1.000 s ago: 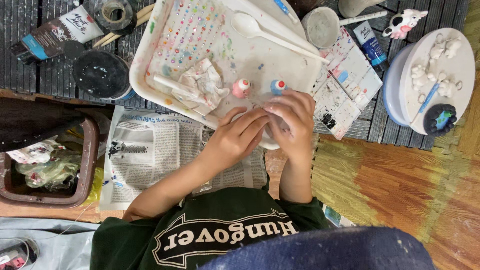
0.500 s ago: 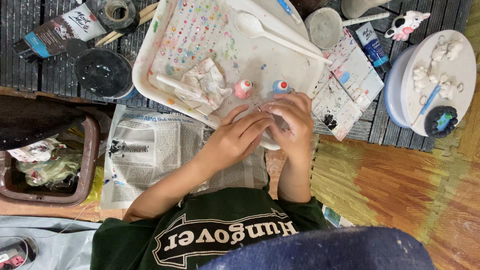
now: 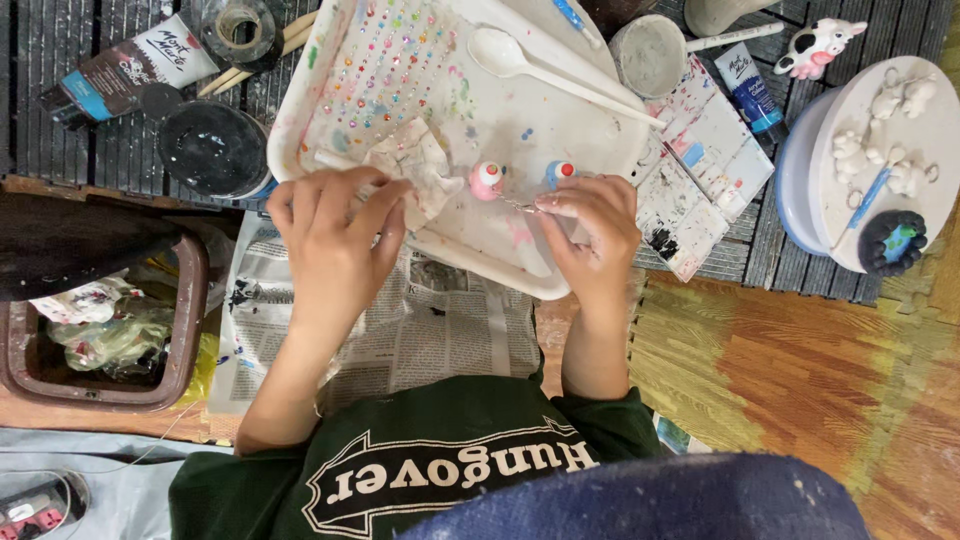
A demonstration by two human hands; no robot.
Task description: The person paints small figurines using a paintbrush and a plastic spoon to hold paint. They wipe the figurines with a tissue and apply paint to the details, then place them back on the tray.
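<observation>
Your right hand (image 3: 590, 225) is closed around a thin metal pick or tweezer (image 3: 517, 205), its tip aimed at the small pink round-headed figure (image 3: 487, 180) standing on the white paint-stained plastic tray (image 3: 600, 150). A matching blue round-headed figure (image 3: 560, 172) stands just beside your fingertips. Your left hand (image 3: 335, 235) is curled loosely, fingertips resting on the crumpled paint-smeared white tissue (image 3: 420, 170); whether it pinches anything small you cannot tell from here.

Behind the tissue lies a sheet of tiny coloured stick-on gems (image 3: 390, 70), with most rows looking full, so judging by that, little gem work has been done. Both figures already carry base colour; the decorating looks at an early stage.

A white plastic spoon (image 3: 540, 68) lies across the tray, and spread newspaper (image 3: 420, 330) covers the bench beneath your forearms.
</observation>
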